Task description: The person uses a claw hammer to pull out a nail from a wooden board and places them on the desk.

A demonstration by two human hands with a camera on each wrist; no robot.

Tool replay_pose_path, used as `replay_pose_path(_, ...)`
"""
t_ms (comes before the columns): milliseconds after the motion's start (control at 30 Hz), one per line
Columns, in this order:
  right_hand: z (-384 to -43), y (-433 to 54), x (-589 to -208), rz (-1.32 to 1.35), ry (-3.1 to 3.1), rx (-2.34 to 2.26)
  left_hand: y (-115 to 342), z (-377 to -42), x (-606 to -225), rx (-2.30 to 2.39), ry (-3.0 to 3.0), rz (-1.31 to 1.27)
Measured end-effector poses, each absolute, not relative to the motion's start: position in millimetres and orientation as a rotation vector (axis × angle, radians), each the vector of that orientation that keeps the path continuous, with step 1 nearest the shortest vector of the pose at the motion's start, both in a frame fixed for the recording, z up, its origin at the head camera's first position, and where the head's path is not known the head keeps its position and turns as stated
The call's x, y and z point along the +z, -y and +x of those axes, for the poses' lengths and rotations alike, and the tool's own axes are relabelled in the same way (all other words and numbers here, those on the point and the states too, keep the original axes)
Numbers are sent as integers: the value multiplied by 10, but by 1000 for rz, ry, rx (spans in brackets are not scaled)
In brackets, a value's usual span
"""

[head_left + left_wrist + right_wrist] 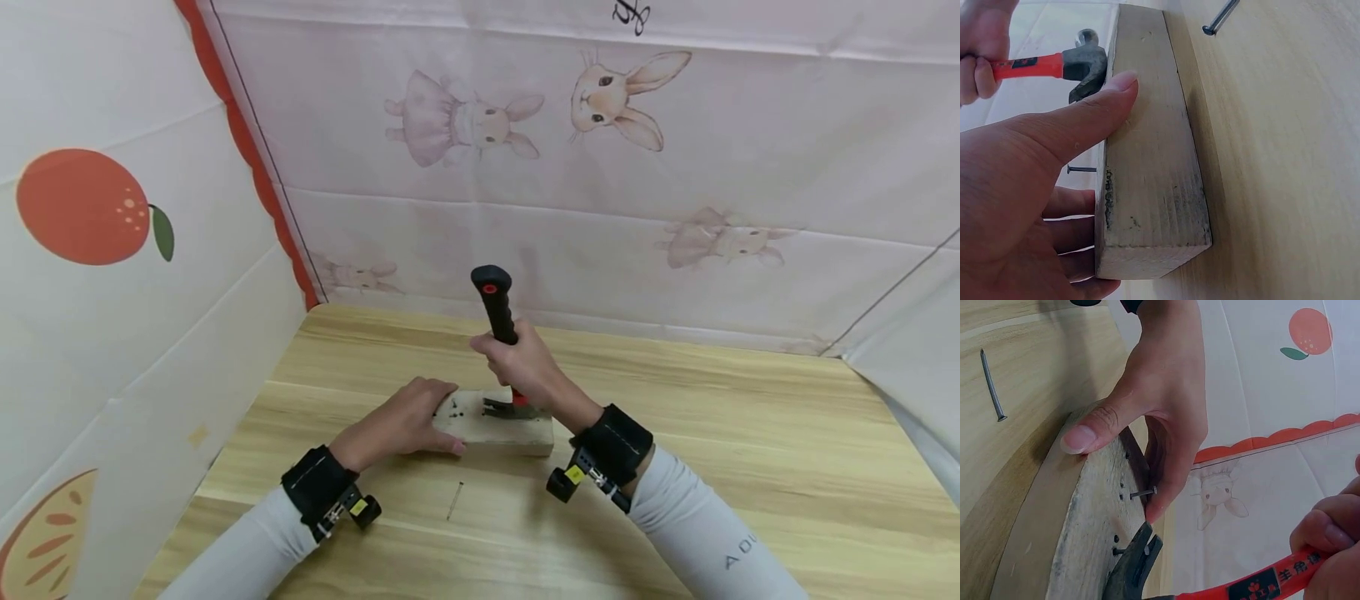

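Note:
A pale wooden block (495, 433) lies on the table, its top dotted with dark holes and nails. My left hand (408, 417) holds its left end, thumb (1110, 100) on the near side and fingers round the far side. In my right hand (525, 362) is the red and black handle of a claw hammer (495, 304), gripped with the handle pointing up. The hammer's head rests low over the block; in the right wrist view its forked claw (1138, 556) overlaps a nail (1119, 552) standing in the wood. Another nail (1143, 493) sticks up nearer my left fingers.
A loose nail (455, 500) lies on the wood-grain table (712, 450) in front of the block. Behind the table hangs a pale cloth (487, 217) printed with rabbits, and a white sheet with fruit prints (82, 208) closes off the left side.

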State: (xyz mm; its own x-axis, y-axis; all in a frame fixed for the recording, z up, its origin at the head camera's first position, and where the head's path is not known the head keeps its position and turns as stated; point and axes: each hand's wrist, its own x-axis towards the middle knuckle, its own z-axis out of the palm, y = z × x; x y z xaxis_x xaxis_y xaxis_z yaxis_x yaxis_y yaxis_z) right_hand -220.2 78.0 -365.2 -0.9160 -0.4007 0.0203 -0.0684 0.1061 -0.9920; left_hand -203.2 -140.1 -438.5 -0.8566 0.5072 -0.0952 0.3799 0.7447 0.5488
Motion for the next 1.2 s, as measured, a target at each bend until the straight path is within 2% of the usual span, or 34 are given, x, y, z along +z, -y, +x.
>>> replay_pose_path(1200,-2221,-1096,-3789,-770,-1771,-2282,1369,-2020,-4359,738,-2720,644)
